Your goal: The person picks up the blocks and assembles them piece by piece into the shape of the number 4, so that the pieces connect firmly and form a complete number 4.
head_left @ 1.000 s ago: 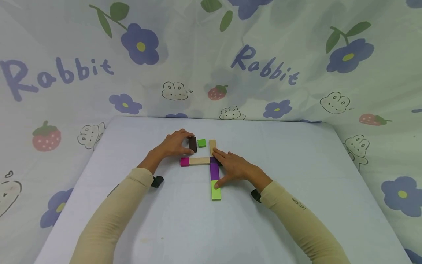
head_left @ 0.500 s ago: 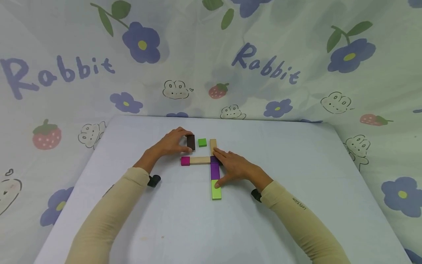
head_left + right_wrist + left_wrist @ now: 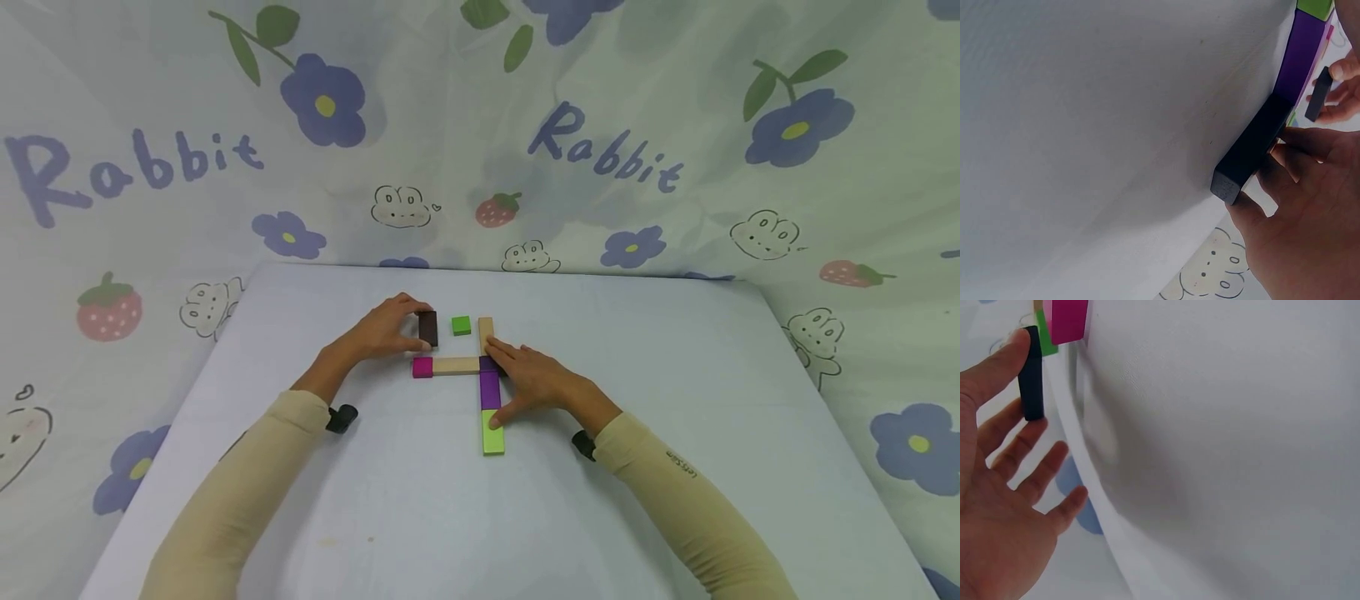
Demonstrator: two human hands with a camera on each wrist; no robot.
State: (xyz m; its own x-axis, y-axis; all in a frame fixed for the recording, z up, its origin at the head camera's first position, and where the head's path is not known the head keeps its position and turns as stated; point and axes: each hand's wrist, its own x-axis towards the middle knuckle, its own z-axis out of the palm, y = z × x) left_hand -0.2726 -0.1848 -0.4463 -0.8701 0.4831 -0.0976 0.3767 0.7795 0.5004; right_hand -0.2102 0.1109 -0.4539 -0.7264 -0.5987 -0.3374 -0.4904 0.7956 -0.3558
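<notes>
My left hand [image 3: 382, 329] pinches a dark brown block [image 3: 427, 329] between thumb and fingertips; its other fingers are spread in the left wrist view. My right hand [image 3: 540, 379] rests over a line of blocks, thumb on the lime block [image 3: 492, 442] and fingertips by the tan block [image 3: 486, 327]. Between those two lie a purple block [image 3: 490, 392] and a small dark purple piece [image 3: 487, 363]. Beneath the right hand is a black-looking block [image 3: 1250, 147], mostly hidden in the head view. A pale wooden block [image 3: 456, 366] runs left to a magenta block [image 3: 422, 367].
A green block [image 3: 461, 325] sits apart between the dark brown block and the tan one. All of this is on a white-covered table [image 3: 675, 350], with a printed rabbit-and-flower cloth [image 3: 442, 125] hanging behind its far edge.
My left hand has moved a little left with the dark brown block, widening the gap to the green block. The right hand has stayed in place on the line of blocks.
</notes>
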